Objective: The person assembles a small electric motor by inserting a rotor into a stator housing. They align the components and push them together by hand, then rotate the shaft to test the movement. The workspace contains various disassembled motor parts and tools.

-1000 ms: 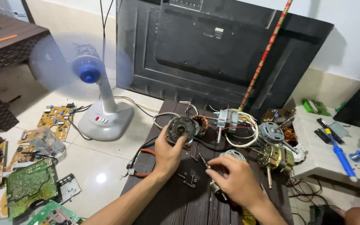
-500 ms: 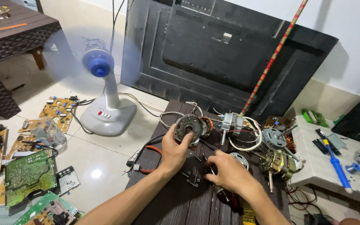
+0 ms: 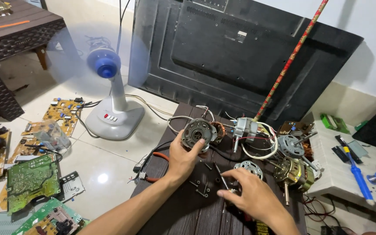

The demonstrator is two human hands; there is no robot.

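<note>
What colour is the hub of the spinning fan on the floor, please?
Blue; the fan hub shows best in the head view, above its pale grey stand.

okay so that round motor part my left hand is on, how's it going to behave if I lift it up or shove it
The motor part looks like cast metal with copper windings behind, so probably heavy for its size and rigid. Its round rim may let it roll if set on edge. Wires trail from it across the table, so a hard push or lift would likely tug them. The left hand grips its lower edge.
</note>
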